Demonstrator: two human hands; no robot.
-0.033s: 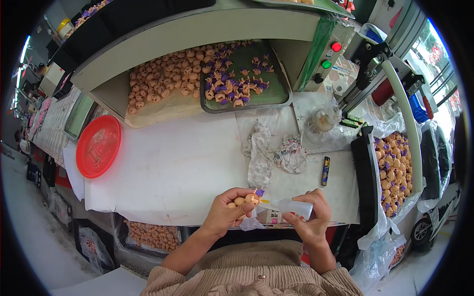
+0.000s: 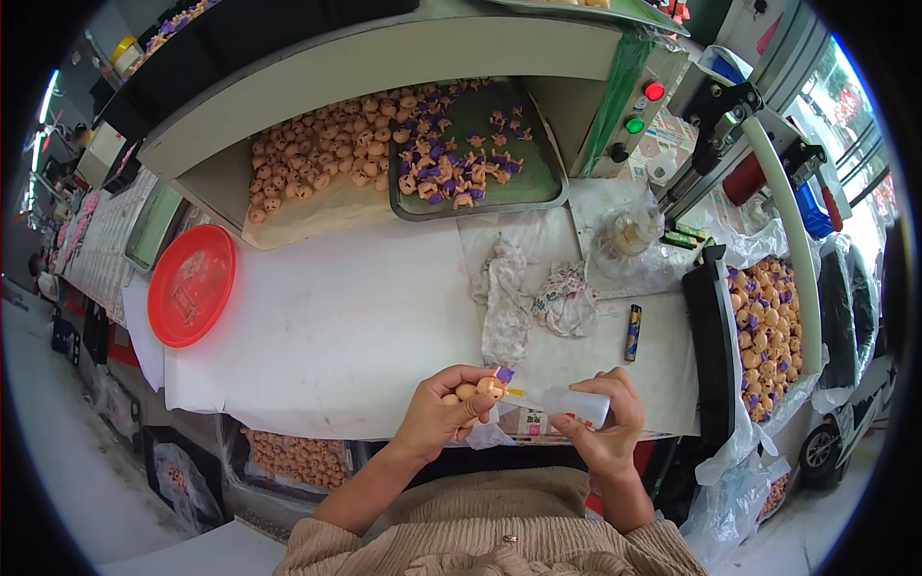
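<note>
Near the front edge of the worktable, my left hand (image 2: 432, 415) is closed around small flesh-coloured doll heads (image 2: 465, 392). At its fingertips sits a small doll part with a purple piece (image 2: 504, 374). My right hand (image 2: 613, 422) grips a white squeeze bottle (image 2: 569, 402) lying nearly level, thumb below and fingers over it. The bottle's thin yellowish nozzle (image 2: 517, 392) points left and reaches the doll part, though I cannot tell whether it touches. My fingers hide some of the heads.
Beyond the white paper (image 2: 327, 326), loose doll heads (image 2: 322, 144) lie beside a tray (image 2: 552, 197) of purple-and-flesh doll bodies. A red plate (image 2: 192, 286) stands left. Crumpled cloths (image 2: 506, 302), a dark lighter-like tube (image 2: 633, 333) and a bin (image 2: 715, 355) of doll pieces are right.
</note>
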